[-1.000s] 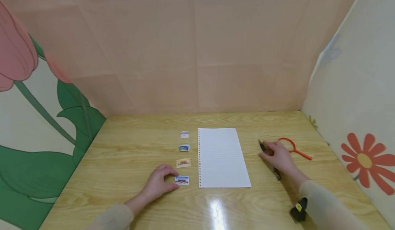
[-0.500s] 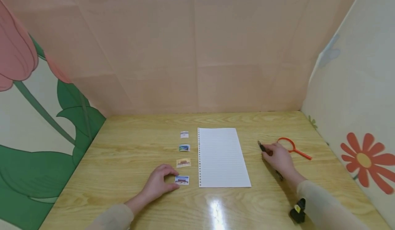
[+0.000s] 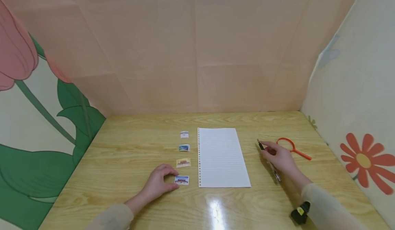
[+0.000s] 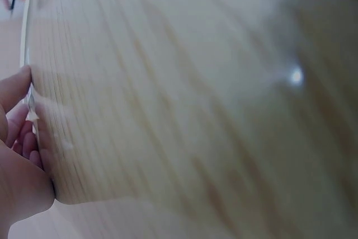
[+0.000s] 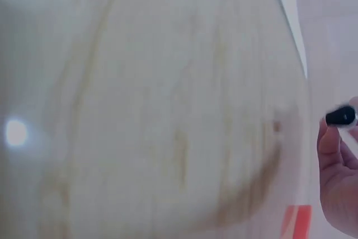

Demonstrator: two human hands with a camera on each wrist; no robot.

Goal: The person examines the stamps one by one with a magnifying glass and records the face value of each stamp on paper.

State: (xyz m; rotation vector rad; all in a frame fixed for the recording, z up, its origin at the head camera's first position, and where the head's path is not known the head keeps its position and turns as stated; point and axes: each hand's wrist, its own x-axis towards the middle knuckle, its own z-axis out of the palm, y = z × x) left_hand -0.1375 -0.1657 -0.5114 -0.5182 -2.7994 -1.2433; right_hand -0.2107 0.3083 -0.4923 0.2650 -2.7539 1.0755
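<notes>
In the head view my left hand point(image 3: 158, 180) rests on the table, thumb and index finger at the top and bottom edges of a stamp point(image 3: 181, 180) with a red building under blue sky. That stamp is the nearest of a column, below a yellowish stamp point(image 3: 183, 162), a blue-green stamp point(image 3: 184, 147) and a pale stamp point(image 3: 184, 134). My right hand point(image 3: 279, 157) grips a pen point(image 3: 274, 172) between thumb and fingers, its point towards the far left. The right wrist view shows the pen's black end point(image 5: 341, 116). In the left wrist view the stamp cannot be made out.
A sheet of lined, hole-punched paper point(image 3: 222, 158) lies between the stamps and my right hand. Beyond that hand is a red magnifying glass point(image 3: 294, 147). A black object with a yellow mark point(image 3: 300, 213) sits at my right sleeve. Floral panels point(image 3: 364, 160) flank the table point(image 3: 139, 137).
The pen has shifted and turned slightly in my right hand, and more of its rear shows now. My left hand and the stamps have stayed in place.
</notes>
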